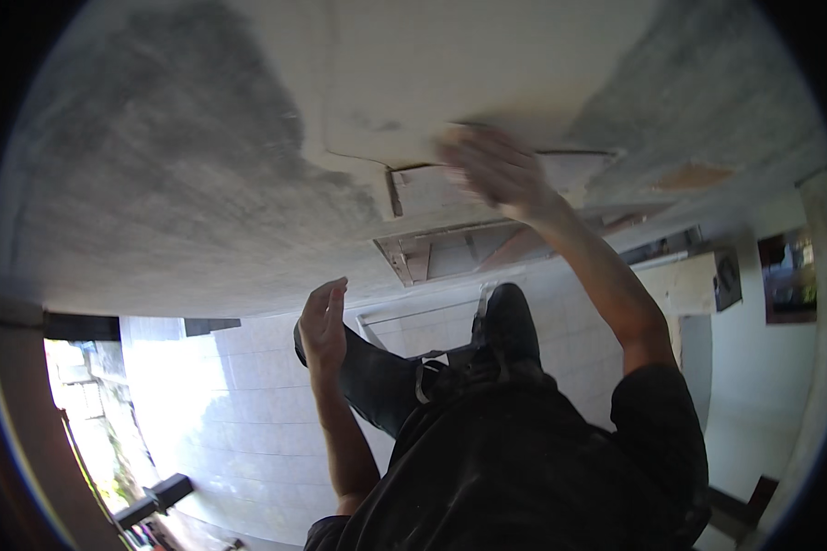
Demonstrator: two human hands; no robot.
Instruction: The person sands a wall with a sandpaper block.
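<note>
My right hand (493, 165), blurred, is raised against a wall with patches of grey and beige coating (200, 158). Its fingers lie over the upper edge of a shallow rectangular recess (420, 180); whether they hold something thin or small is too blurred to tell. Lower and to the left, my left hand (325, 320) is held in the air near the wall, fingers slightly bent and thumb apart, with nothing visible in it. Below the recess, a second framed opening (448, 253) with brownish edges is set in the wall.
Beneath me are a pale tiled floor (262, 413) and a white metal frame (420, 313) by my shoe. At right stand a pale box-like unit (682, 286) and a framed picture or mirror (789, 275). Bright daylight enters at lower left, near a dark beam (155, 499).
</note>
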